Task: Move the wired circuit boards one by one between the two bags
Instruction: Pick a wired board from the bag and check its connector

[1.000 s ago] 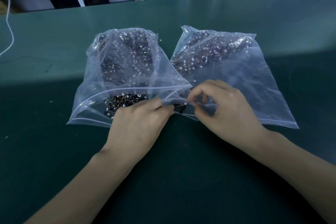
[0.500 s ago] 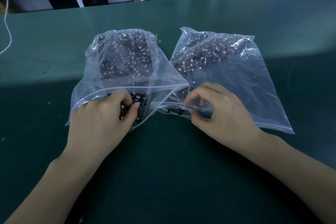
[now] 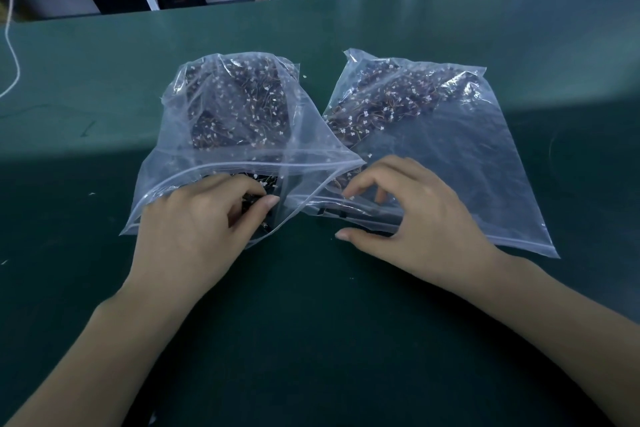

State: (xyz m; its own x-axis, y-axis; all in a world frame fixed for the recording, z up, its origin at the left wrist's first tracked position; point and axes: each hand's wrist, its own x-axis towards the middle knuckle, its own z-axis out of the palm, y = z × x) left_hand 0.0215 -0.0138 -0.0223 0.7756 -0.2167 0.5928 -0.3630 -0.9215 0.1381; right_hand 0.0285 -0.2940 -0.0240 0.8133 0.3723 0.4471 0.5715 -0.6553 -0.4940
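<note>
Now, on the green table (image 3: 346, 340), my left hand (image 3: 194, 225) reaches into the mouth of the left bag (image 3: 214, 135), fingers curled round a wired circuit board (image 3: 254, 199) there. My right hand (image 3: 412, 215) rests at the open mouth of the right bag (image 3: 467, 156), fingers bent and pressing the plastic, thumb flat on the table.

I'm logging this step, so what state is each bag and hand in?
Left clear plastic zip bag: mouth open, boards inside.
Right clear plastic zip bag: lying flat, mouth open, boards inside.
Left hand: inside left bag's mouth, pinching a wired circuit board.
Right hand: fingers curled in right bag's mouth, thumb outside.
</note>
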